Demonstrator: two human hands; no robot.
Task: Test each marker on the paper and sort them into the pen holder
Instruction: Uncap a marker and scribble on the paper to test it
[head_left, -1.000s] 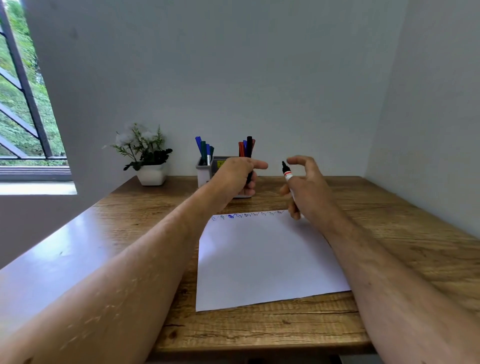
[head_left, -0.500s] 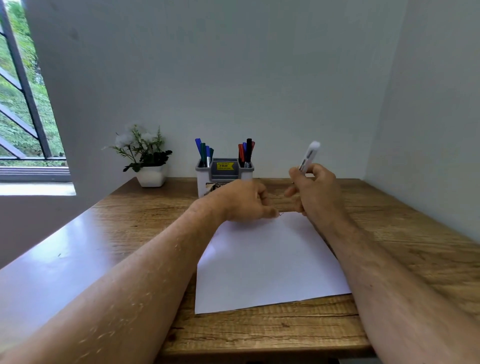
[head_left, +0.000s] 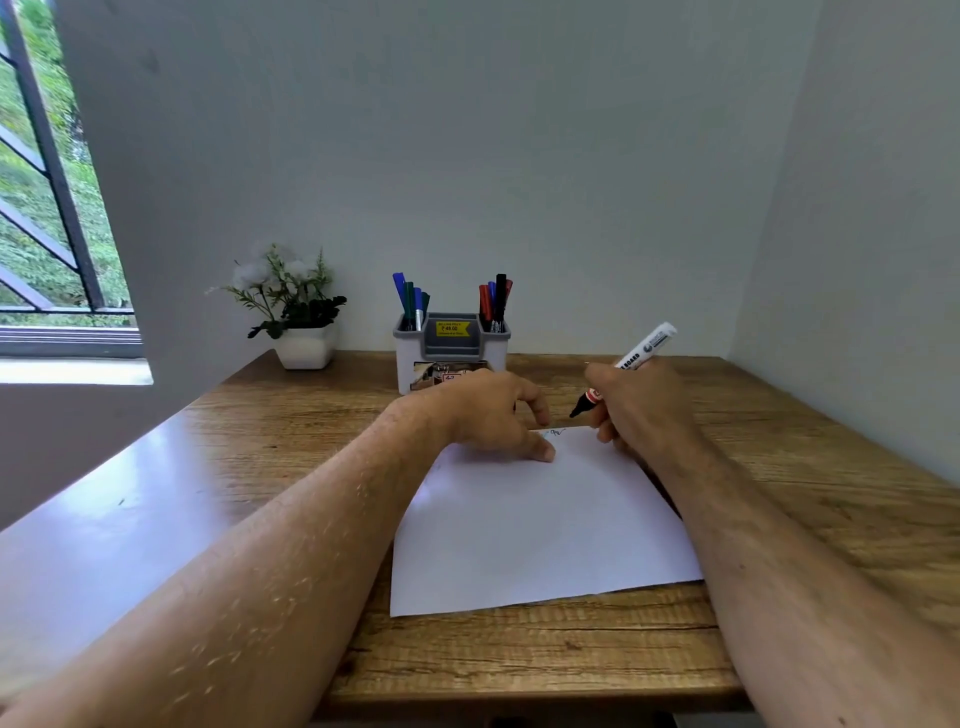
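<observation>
Now marker (head_left: 623, 371) tipped down, left hand (head_left: 491, 415) unmoved

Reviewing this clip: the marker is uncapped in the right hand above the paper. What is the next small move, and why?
Probably lower the tip onto the paper and scribble. The right hand grips the uncapped marker with its black tip just above the sheet's far edge, near earlier test marks, while the left hand rests on the sheet, steadying it.
</observation>
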